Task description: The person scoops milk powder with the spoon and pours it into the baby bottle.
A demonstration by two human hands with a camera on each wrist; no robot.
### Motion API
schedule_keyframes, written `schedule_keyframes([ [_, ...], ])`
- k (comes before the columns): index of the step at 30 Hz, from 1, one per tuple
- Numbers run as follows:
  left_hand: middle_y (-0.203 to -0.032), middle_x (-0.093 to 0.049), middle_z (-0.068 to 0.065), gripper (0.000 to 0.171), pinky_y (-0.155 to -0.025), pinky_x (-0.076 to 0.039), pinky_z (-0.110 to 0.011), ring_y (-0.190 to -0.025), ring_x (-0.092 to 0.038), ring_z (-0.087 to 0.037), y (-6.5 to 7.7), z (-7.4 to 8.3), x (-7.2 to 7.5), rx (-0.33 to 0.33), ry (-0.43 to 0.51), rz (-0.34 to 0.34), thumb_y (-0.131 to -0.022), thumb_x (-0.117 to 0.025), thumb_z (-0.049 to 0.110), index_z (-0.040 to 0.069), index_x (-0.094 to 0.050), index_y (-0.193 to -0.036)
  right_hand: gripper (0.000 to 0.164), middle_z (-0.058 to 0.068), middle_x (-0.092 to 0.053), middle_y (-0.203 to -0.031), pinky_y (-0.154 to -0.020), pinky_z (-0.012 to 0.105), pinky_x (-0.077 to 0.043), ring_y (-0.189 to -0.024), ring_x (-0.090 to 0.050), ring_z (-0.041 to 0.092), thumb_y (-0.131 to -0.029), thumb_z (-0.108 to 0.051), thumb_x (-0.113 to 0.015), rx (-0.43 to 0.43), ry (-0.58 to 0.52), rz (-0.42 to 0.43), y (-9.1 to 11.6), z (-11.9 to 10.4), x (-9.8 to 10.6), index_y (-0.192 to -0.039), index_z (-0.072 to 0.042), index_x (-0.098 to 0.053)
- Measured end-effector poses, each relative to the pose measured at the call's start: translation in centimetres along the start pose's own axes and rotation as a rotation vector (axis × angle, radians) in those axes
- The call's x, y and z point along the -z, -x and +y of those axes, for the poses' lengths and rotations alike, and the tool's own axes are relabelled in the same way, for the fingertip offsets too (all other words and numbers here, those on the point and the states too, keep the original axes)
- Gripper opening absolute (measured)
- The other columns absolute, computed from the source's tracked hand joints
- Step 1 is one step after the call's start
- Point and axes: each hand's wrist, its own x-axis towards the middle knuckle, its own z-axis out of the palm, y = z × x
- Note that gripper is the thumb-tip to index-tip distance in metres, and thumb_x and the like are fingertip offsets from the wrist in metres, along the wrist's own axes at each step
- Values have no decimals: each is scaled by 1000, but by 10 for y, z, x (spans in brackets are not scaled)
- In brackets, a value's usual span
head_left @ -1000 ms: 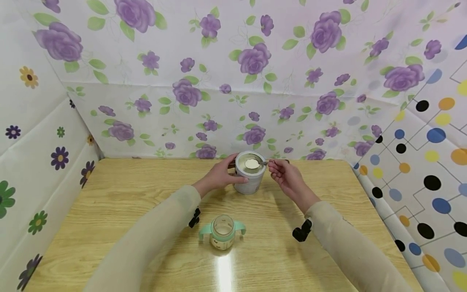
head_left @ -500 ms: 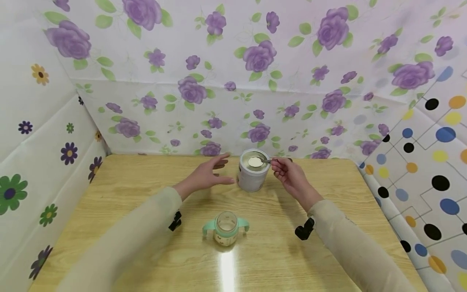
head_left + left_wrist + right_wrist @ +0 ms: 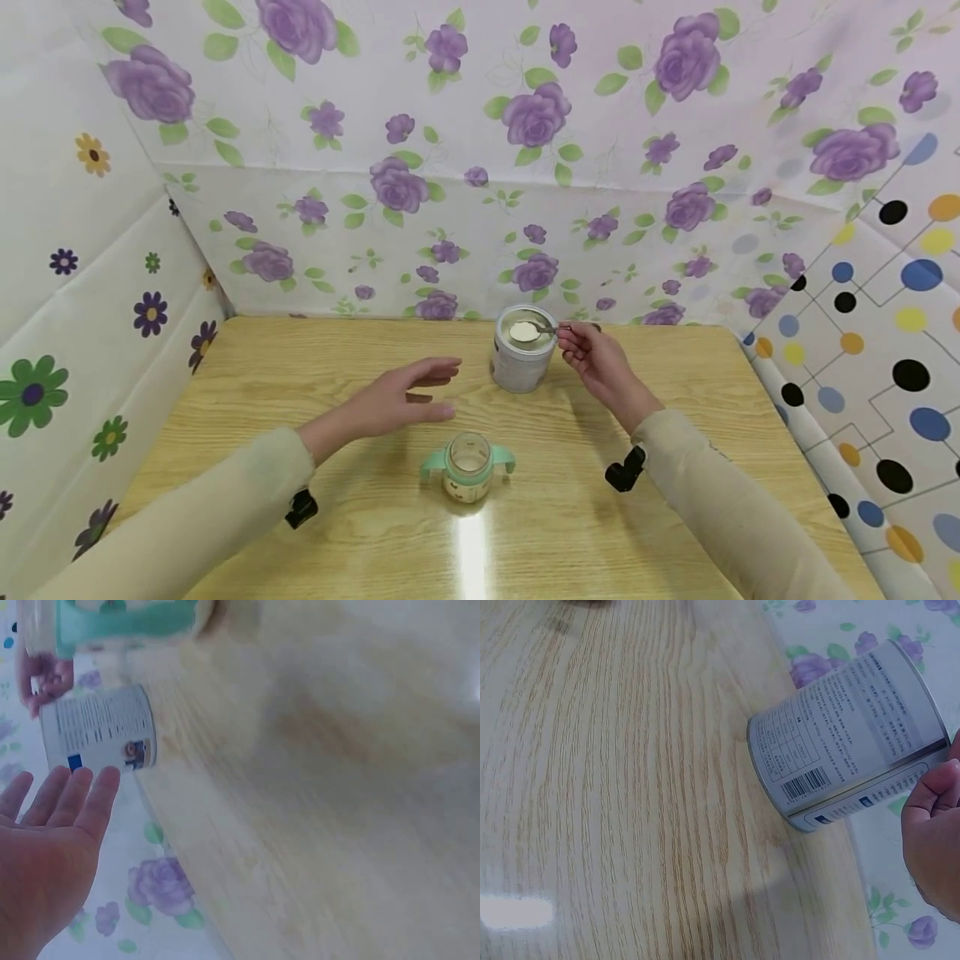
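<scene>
My right hand [image 3: 597, 360] pinches the handle of a metal spoon [image 3: 546, 330] at the right rim of an open tin can [image 3: 517, 372]. The spoon's bowl, heaped with pale powder [image 3: 524, 332], is over the can's mouth. In the right wrist view the can's printed label [image 3: 840, 735] shows beside the curled fingers. My left hand [image 3: 393, 397] hovers with fingers spread and nothing in them, left of the can. Just in front of that hand, a baby bottle [image 3: 468, 479] with mint-green handles stands upright and uncapped.
The wooden table [image 3: 360, 533] runs back to a wall cloth [image 3: 330, 225] printed with purple roses. A flowered cloth [image 3: 97, 333] hangs on the left, a dotted one [image 3: 877, 333] on the right. Each sleeve cuff has a black wrist camera [image 3: 625, 471].
My left hand has let go of the can and drawn back to the left, toward the bottle. The right hand keeps the loaded spoon at the can's mouth.
</scene>
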Motion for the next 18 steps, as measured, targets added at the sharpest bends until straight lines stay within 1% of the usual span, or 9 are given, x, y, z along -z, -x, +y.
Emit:
schedule_keyframes([
  [4,-168,-43,-8,84,-121,-42,-57,-153,-43,-35,19,3,-9,-35,30,-38,-98,-81,36,14,-38,-167,35,0,-77,-84,-67,19,-54,-77,-71,7,-116,-14,-46,1,3,5,0,0,-1,-102,-5,-77],
  [6,-168,-43,-6,88,-122,-42,-57,-153,-43,-34,26,2,-16,-46,32,-50,-95,-84,36,13,-38,-167,35,0,-76,-83,-67,19,-54,-77,-71,7,-116,-14,-46,3,8,10,-1,0,-1,-101,-5,-77],
  [8,-168,-43,-4,90,-122,-42,-58,-152,-44,-33,31,1,-23,-53,38,-55,-93,-86,34,14,-38,-167,34,1,-76,-83,-67,19,-53,-77,-71,7,-116,-14,-46,3,8,12,-1,0,-1,-103,-4,-76],
  [11,-167,-44,-3,93,-121,-43,-57,-151,-45,-33,35,-5,-34,-66,45,-52,-90,-90,32,17,-40,-166,35,1,-76,-83,-66,19,-53,-77,-71,7,-116,-13,-45,5,7,9,0,-1,-1,-103,-4,-76],
  [13,-167,-45,-4,93,-121,-43,-58,-151,-45,-36,37,-10,-41,-76,53,-46,-88,-91,30,19,-40,-166,35,1,-76,-83,-66,19,-53,-76,-71,7,-116,-13,-45,7,3,6,0,-1,-1,-104,-4,-76],
  [14,-166,-45,-4,94,-121,-44,-57,-150,-46,-36,37,-12,-44,-81,55,-42,-88,-92,30,19,-41,-166,35,1,-76,-83,-66,19,-53,-76,-71,7,-116,-13,-45,8,1,6,1,-1,-1,-103,-4,-76],
  [18,-165,-47,-6,96,-119,-44,-59,-149,-48,-38,36,-19,-55,-98,56,-15,-85,-94,26,18,-41,-165,34,1,-76,-84,-66,19,-54,-76,-71,6,-116,-14,-45,11,-2,2,2,-2,-2,-107,-2,-75],
])
